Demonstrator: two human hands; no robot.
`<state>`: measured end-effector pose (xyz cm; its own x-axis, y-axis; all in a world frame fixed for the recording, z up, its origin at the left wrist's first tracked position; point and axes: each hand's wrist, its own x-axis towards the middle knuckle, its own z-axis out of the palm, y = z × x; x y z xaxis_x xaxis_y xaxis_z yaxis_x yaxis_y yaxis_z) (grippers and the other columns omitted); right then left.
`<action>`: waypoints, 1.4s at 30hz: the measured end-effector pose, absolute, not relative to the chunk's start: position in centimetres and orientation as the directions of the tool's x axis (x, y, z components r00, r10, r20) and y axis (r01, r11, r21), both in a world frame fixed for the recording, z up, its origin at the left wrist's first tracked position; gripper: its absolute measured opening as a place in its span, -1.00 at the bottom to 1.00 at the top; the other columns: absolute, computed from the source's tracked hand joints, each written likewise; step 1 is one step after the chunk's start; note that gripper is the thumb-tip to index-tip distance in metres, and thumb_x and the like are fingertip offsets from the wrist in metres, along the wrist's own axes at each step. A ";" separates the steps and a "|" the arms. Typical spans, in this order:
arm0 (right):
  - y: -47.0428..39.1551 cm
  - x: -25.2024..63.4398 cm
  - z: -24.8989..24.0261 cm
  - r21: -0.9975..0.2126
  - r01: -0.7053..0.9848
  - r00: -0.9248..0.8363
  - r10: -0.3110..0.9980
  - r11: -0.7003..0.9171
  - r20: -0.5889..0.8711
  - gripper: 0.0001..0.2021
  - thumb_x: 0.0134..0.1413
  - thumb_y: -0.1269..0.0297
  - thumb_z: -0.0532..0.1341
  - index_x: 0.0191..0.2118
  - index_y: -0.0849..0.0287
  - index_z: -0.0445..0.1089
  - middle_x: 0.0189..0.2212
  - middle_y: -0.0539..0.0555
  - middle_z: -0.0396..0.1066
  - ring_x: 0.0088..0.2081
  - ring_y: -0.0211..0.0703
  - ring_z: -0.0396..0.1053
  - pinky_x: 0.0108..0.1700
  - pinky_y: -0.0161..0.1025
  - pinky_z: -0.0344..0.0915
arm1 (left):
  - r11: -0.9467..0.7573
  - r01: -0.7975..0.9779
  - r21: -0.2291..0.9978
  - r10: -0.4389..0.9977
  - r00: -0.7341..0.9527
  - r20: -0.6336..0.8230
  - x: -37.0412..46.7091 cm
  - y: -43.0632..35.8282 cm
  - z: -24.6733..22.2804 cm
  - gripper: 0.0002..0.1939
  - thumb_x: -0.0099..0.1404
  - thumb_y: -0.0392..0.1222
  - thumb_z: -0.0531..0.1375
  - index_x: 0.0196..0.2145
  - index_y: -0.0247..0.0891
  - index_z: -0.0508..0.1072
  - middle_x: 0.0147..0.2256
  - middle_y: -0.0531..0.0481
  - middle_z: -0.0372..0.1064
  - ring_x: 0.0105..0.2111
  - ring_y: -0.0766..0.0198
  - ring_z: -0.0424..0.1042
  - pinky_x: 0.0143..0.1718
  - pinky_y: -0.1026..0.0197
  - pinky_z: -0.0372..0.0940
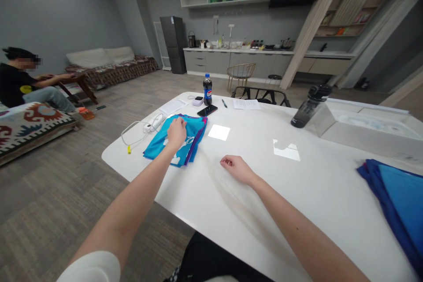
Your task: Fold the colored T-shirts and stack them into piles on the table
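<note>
My left hand rests over a flat stack of folded cloth, its fingers curled and pressed together near the top. Whether they pinch a layer I cannot see. The top piece is bright blue with a white print; purple and pink edges show beneath. To the right of the stack, my right hand is loosely closed just above or on the white table, with nothing visible in it. At the far right lies another pile of blue cloth, cut off by the view's edge.
Behind the stack stand a cola bottle, a black phone, a pen and papers. A white power strip with cables lies left. A dark drink bottle leans beside a white box. One person sits far left.
</note>
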<state>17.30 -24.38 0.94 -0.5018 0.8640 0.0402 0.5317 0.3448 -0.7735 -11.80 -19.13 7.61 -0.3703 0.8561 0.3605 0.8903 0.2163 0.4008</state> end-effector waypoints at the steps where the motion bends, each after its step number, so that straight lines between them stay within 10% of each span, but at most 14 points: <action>1: -24.6 18.1 1.0 -0.778 0.529 -0.488 0.872 0.339 0.049 -0.77 0.22 0.17 0.17 -0.23 0.12 0.55 -0.35 0.04 0.54 -0.33 -0.15 0.41 -0.21 -0.22 0.29 | 0.187 0.873 0.450 0.844 -0.378 0.381 -10.8 -19.0 8.0 -0.76 0.51 -0.15 -0.06 -0.11 -0.17 0.39 -0.05 -0.17 0.42 -0.02 0.04 0.39 0.03 0.04 0.24; 6: -25.2 24.0 2.0 -0.783 0.554 -0.293 0.947 0.282 0.134 -0.73 0.21 0.09 0.15 -0.24 0.09 0.54 -0.35 0.05 0.55 -0.35 -0.11 0.42 -0.20 -0.19 0.31 | -0.092 0.810 0.579 0.840 -0.250 0.482 -1.1 -17.6 9.6 -0.81 0.49 -0.15 -0.01 -0.13 -0.13 0.40 -0.06 -0.05 0.47 0.03 0.11 0.38 0.23 -0.03 0.08; 11: -25.4 34.3 2.8 -0.790 0.609 0.154 0.966 0.074 0.209 -0.69 0.15 0.00 0.17 -0.26 0.10 0.53 -0.37 0.09 0.56 -0.39 -0.05 0.44 -0.25 -0.15 0.33 | -0.468 0.503 0.727 0.880 0.338 0.333 12.1 -18.7 8.2 -0.80 0.44 -0.14 0.07 -0.14 -0.15 0.49 -0.12 -0.05 0.52 -0.05 0.17 0.46 0.09 0.11 0.31; 19: -29.9 46.1 -0.2 -0.730 0.680 0.290 0.938 -0.065 0.188 -0.73 0.15 0.08 0.18 -0.20 0.11 0.53 -0.27 0.12 0.58 -0.28 -0.02 0.48 -0.14 -0.13 0.38 | -0.472 0.265 0.840 0.627 0.771 0.109 24.1 -28.7 1.5 -0.86 0.19 0.06 0.39 -0.30 0.05 0.61 -0.19 0.00 0.59 -0.13 0.16 0.53 0.03 0.12 0.42; 27: -33.9 44.5 -1.8 -0.444 0.894 0.103 0.992 -0.063 0.067 -0.68 0.27 0.18 0.19 0.07 0.16 0.45 -0.02 0.26 0.44 -0.02 0.08 0.46 0.05 -0.13 0.32 | -0.245 0.842 0.480 0.969 0.220 0.109 23.2 -23.9 -1.5 -0.46 0.42 0.14 0.07 0.23 -0.14 0.38 0.38 -0.29 0.09 0.40 -0.24 -0.01 0.36 -0.41 -0.20; 32: -35.8 41.1 -0.5 -0.332 0.943 0.017 0.998 -0.034 -0.054 -0.67 0.34 0.11 0.15 0.08 0.15 0.43 -0.01 0.27 0.41 -0.16 0.06 0.49 -0.15 -0.14 0.33 | -0.241 0.903 0.356 0.962 0.271 -0.036 23.0 -19.8 -3.5 -0.26 0.42 0.26 -0.03 0.41 -0.13 0.14 0.47 -0.27 -0.19 0.46 -0.23 -0.25 0.37 -0.41 -0.36; 42: -35.7 35.2 1.1 -0.716 0.680 -0.313 0.945 0.155 -0.093 -0.67 0.27 0.10 0.24 0.04 0.17 0.47 -0.23 0.11 0.51 -0.24 -0.08 0.44 -0.16 -0.21 0.31 | -0.468 0.808 0.359 0.883 0.414 0.220 24.8 -16.1 -2.0 -0.38 0.51 0.17 -0.10 0.32 -0.24 0.27 0.33 -0.23 0.19 0.37 0.00 0.09 0.43 -0.13 -0.22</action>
